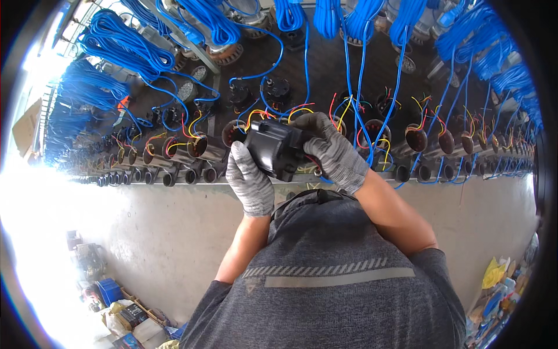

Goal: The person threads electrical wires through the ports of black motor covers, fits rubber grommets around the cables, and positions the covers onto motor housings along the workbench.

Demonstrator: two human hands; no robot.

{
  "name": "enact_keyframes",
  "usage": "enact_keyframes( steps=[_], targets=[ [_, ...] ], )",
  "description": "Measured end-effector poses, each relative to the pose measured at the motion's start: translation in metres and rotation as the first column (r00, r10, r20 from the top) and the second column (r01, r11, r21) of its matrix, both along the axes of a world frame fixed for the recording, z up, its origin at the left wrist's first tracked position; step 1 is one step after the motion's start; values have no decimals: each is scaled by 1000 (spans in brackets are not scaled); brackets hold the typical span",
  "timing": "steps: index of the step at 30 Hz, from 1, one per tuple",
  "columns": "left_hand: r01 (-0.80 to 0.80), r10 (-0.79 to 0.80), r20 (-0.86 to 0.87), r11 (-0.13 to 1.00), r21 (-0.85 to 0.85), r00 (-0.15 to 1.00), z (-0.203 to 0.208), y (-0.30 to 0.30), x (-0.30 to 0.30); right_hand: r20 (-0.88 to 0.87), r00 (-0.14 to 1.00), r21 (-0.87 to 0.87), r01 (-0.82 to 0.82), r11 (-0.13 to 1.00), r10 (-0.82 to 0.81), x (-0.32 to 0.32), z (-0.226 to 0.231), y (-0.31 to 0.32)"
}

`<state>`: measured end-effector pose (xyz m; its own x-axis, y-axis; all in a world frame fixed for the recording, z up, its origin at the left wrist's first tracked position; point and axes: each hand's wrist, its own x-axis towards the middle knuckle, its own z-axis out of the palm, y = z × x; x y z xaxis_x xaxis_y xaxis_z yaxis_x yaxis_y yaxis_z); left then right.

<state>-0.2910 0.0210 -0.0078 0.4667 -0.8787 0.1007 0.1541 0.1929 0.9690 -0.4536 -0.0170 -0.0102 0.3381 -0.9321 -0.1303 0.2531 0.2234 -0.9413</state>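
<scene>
Head view shows two hands in grey knit gloves lifting a black housing (267, 150) between them, in front of the person's chest and over the near edge of a dark desk (325, 72). The left hand (253, 185) has its fingers closed on the housing's left and lower side. The right hand (339, 154) curls its fingers around the right end, the upper ones bent over the top corner – its grip partly hidden by the housing itself. The housing is boxy, with a glossy face and a raised lug on top, and it sits tilted.

Along the desk's near side runs a row of metal tubes (415, 138), their round open ends turned toward the person, with yellow and red wires (388, 152) coming out of many of them. One such tube lies just behind the housing, partly covered by it. Below that row, smaller dark open ends (210, 175) line up at the edge. Farther back stand round black fittings (276, 88) joined to blue cables, and beyond them hang thick bundles of blue cable (125, 43) – several strands trailing down among the tubes.

Below the desk is a pale floor (174, 227). Boxes (133, 314) are piled at the lower left, and a yellow bag (493, 273) lies among clutter at the right.
</scene>
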Motion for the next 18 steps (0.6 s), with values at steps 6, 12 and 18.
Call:
enact_keyframes(
  steps=[6, 12, 18],
  targets=[
    [-118, 129, -188, 991, 67, 974, -25, -15, 16, -368, 921, -317, -255, 913, 129, -55, -49, 0],
    [-167, 194, -163, 972, 167, 967, -26, -18, 23, -546, 814, -297, -408, 863, 197, -47, -106, 28],
    [-146, 151, -83, 987, 60, 985, -17, -15, 23, -834, 551, -299, -414, 860, -25, -55, -15, 35]
  ],
)
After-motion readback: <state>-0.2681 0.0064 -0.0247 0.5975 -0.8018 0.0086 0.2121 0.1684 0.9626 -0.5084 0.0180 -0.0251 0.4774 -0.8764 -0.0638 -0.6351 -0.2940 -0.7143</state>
